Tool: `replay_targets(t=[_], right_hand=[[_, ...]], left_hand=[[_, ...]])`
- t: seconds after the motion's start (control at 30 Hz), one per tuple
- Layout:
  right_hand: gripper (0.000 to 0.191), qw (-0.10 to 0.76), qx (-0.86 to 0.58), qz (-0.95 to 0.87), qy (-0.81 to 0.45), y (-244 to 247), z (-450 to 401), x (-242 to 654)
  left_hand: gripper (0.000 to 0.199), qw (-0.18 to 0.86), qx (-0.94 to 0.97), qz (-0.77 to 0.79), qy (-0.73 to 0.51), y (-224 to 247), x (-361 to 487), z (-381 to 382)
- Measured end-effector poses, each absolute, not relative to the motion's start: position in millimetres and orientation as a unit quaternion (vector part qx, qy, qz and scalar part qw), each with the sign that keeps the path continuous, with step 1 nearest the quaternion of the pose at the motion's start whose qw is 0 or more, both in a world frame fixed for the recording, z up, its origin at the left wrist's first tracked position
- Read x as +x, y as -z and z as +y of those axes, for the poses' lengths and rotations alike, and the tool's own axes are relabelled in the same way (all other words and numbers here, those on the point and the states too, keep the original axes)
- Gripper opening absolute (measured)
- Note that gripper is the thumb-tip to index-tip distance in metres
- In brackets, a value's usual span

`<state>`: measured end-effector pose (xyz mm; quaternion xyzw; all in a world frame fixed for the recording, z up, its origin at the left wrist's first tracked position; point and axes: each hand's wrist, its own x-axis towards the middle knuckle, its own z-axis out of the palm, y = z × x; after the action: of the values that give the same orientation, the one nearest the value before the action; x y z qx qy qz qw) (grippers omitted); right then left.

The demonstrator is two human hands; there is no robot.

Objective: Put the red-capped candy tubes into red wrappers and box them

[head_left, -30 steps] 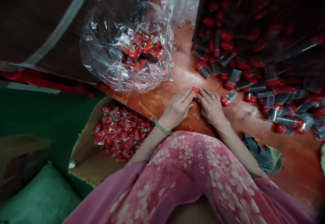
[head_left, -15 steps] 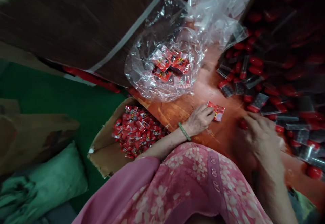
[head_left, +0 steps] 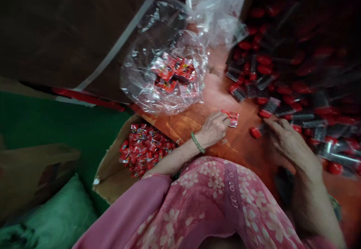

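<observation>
My left hand [head_left: 216, 128], with a green bead bracelet at its wrist, is closed on the edge of a small red printed packet [head_left: 233, 119] at the table's surface. To the right, the fingers of my right hand [head_left: 290, 143] stretch out over the near edge of a heap of small clear containers with rounded red ends [head_left: 265, 69]. Just left of those fingers a single red-ended container [head_left: 256, 131] lies apart from the heap. Whether a fingertip touches it is not plain.
On the orange table [head_left: 217, 87] a clear plastic bag [head_left: 138, 94] holds several red packets. An open cardboard box [head_left: 108, 177] below the table edge is filled with red wrapped pieces. More clear plastic [head_left: 217, 0] lies at the back. A green cushion [head_left: 62, 207] is at lower left.
The view has shifted, moving most things left in the picture. My right hand's fingers have drawn back from the loose red-ended container, which now shows clearly. The left hand still holds the packet.
</observation>
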<state>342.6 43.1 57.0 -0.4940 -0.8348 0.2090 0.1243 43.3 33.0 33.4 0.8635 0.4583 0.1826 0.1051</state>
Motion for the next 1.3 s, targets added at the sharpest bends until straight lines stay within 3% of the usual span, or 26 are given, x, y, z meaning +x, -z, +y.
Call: replay_targets(t=[0.07, 0.17, 0.37, 0.57, 0.73, 1.0, 1.3], right_hand=[[0.044, 0.052, -0.531, -0.829, -0.170, -64.5, 39.7, 334.4], [0.037, 0.012, -0.526, -0.839, -0.141, -71.3, 35.9, 322.4], [0.037, 0.012, -0.518, -0.842, -0.151, -72.7, 32.9, 315.8], [0.021, 0.014, -0.529, -0.833, -0.160, -67.0, 28.1, 315.5], [0.024, 0.047, -0.562, -0.794, -0.228, -63.6, 18.3, 315.2], [0.031, 0.216, -0.531, -0.718, -0.395, -76.7, 9.2, 296.4], [0.028, 0.235, -0.480, -0.754, -0.382, -106.5, 11.5, 275.5]], left_hand=[[0.030, 0.078, 0.856, 0.465, -0.210, -29.2, 41.4, 35.5], [0.031, 0.041, 0.841, 0.474, -0.260, -22.0, 38.9, 39.3], [0.032, 0.091, 0.840, 0.469, -0.257, -20.7, 37.1, 35.6], [0.033, 0.177, 0.830, 0.469, -0.246, -29.6, 37.3, 31.3], [0.028, 0.193, 0.810, 0.486, -0.265, -30.7, 37.9, 32.8], [0.012, 0.303, 0.695, 0.503, -0.416, -40.4, 34.8, 32.8], [0.017, 0.258, 0.739, 0.475, -0.402, -69.0, 32.7, 15.9]])
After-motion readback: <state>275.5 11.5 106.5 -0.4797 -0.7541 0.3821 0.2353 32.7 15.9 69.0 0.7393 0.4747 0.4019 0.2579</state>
